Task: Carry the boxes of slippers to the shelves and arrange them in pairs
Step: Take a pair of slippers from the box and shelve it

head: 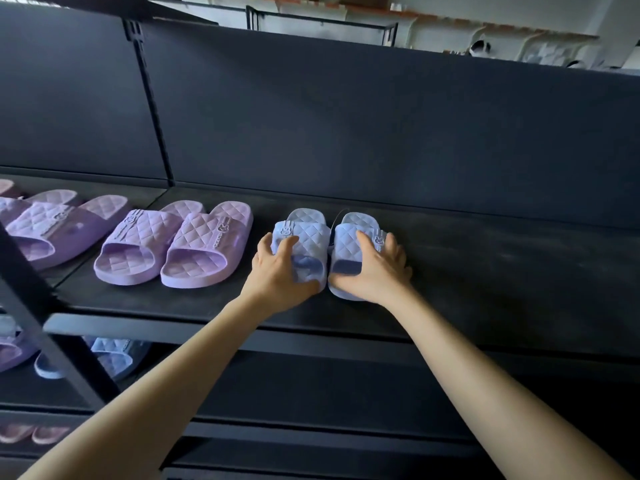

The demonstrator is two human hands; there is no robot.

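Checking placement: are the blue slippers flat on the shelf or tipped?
Flat, sole-down. The blue slippers sit side by side on the shelf; left hand and right hand each grip one.

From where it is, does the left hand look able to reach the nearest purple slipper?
Probably yes: the purple slipper lies just beside the left hand on the same shelf, though that hand grips a blue slipper.

Far-left purple slipper [7, 188] cut off, lower blue slippers [114, 355] partly hidden
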